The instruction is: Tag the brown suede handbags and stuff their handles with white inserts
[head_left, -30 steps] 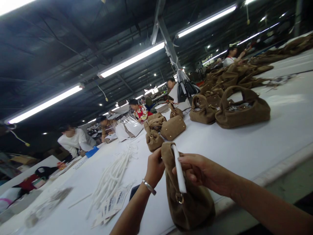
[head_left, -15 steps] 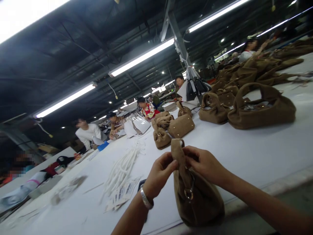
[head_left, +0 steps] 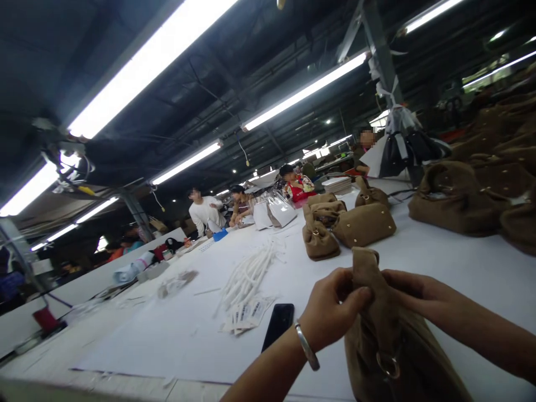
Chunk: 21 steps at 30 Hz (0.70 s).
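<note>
A brown handbag stands upright on the white table at the lower right, its handle raised and a metal ring at the handle's base. My left hand, with a silver bangle on the wrist, pinches the handle from the left side, thumb laid across it. From the right, my right hand grips the same handle; its fingertips are partly hidden behind the strap. Close to my left wrist lies a dark phone.
White cords and printed tags lie left of the phone. Several brown bags stand beyond my hands, with more bags piled on the right. Co-workers are at the table's far side.
The view has swung left, so the bag and my hands sit farther right and lower in the picture. The phone now shows fully beside my wrist. Both hands keep hold of the handle.
</note>
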Each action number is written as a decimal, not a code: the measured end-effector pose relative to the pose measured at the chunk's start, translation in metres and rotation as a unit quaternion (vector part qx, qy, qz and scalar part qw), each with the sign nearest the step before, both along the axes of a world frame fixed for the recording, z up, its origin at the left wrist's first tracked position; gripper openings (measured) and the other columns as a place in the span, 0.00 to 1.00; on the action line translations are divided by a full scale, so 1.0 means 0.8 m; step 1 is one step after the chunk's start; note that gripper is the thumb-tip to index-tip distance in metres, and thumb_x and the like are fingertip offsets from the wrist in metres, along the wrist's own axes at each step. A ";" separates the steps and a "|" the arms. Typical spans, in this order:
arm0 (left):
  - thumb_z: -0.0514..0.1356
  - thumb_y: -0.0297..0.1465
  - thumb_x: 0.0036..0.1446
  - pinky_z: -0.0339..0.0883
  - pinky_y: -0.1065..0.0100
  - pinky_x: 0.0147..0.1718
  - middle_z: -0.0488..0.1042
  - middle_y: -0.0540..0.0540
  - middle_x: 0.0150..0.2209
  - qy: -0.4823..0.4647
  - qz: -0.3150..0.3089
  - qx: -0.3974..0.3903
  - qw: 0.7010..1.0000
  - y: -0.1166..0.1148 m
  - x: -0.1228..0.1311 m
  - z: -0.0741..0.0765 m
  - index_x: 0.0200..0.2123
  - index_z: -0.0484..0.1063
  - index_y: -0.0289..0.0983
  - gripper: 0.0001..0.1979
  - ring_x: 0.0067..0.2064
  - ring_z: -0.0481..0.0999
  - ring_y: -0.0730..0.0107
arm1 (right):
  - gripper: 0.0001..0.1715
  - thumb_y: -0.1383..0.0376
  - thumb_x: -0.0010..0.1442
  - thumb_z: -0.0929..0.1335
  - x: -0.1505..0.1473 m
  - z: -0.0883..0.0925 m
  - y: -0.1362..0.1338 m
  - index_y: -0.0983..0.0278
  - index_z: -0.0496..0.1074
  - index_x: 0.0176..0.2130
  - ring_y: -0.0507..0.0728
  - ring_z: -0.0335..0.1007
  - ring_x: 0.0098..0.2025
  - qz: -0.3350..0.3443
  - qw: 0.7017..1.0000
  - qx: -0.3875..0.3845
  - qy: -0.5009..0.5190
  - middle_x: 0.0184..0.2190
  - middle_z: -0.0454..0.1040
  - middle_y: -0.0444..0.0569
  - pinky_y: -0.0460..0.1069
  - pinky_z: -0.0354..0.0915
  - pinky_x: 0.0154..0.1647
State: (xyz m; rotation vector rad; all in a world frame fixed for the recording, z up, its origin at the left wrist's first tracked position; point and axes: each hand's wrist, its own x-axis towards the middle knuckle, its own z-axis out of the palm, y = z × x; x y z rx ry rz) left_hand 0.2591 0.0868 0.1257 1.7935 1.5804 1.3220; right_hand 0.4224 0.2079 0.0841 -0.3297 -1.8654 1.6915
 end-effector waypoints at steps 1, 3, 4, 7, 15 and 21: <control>0.62 0.34 0.59 0.62 0.72 0.32 0.74 0.49 0.33 -0.013 -0.006 0.002 1.000 0.001 0.001 -0.001 0.41 0.75 0.34 0.10 0.33 0.68 0.73 | 0.20 0.54 0.56 0.72 0.001 0.003 0.002 0.59 0.80 0.46 0.69 0.75 0.49 0.003 1.000 0.012 -0.008 0.48 0.78 0.58 0.55 0.71 0.50; 0.62 0.33 0.58 0.62 0.72 0.32 0.73 0.49 0.32 -0.030 -0.012 0.006 0.999 0.003 0.001 -0.002 0.41 0.75 0.34 0.10 0.32 0.68 0.73 | 0.20 0.53 0.57 0.71 0.003 0.008 0.004 0.59 0.81 0.45 0.68 0.76 0.48 0.004 0.999 0.033 -0.020 0.46 0.79 0.57 0.54 0.71 0.50; 0.63 0.34 0.58 0.62 0.72 0.32 0.73 0.49 0.32 -0.035 -0.011 0.007 0.999 0.004 0.001 -0.003 0.40 0.75 0.34 0.10 0.32 0.68 0.73 | 0.20 0.53 0.57 0.70 0.004 0.009 0.004 0.59 0.81 0.46 0.68 0.76 0.48 0.005 0.999 0.045 -0.024 0.45 0.80 0.55 0.54 0.71 0.51; 0.63 0.37 0.59 0.63 0.71 0.34 0.74 0.48 0.33 -0.064 -0.007 0.008 0.998 0.007 0.000 -0.006 0.41 0.75 0.33 0.13 0.34 0.69 0.71 | 0.20 0.53 0.55 0.71 0.008 0.002 0.005 0.57 0.82 0.45 0.71 0.76 0.49 -0.002 0.992 0.114 -0.048 0.44 0.81 0.54 0.59 0.71 0.53; 0.65 0.46 0.54 0.66 0.63 0.44 0.78 0.42 0.40 -0.205 -0.033 -0.066 0.976 0.030 0.011 0.010 0.46 0.78 0.32 0.25 0.43 0.74 0.61 | 0.16 0.51 0.58 0.67 0.023 -0.035 0.026 0.50 0.81 0.42 0.70 0.77 0.47 -0.258 0.936 0.223 -0.082 0.44 0.81 0.51 0.61 0.71 0.50; 0.68 0.35 0.48 0.68 0.66 0.40 0.78 0.44 0.35 -0.266 -0.058 -0.087 0.958 0.042 0.003 0.039 0.39 0.79 0.32 0.16 0.37 0.75 0.66 | 0.19 0.49 0.58 0.67 0.031 -0.026 0.016 0.55 0.79 0.43 0.67 0.78 0.39 -0.293 0.936 0.187 -0.050 0.37 0.82 0.48 0.62 0.71 0.48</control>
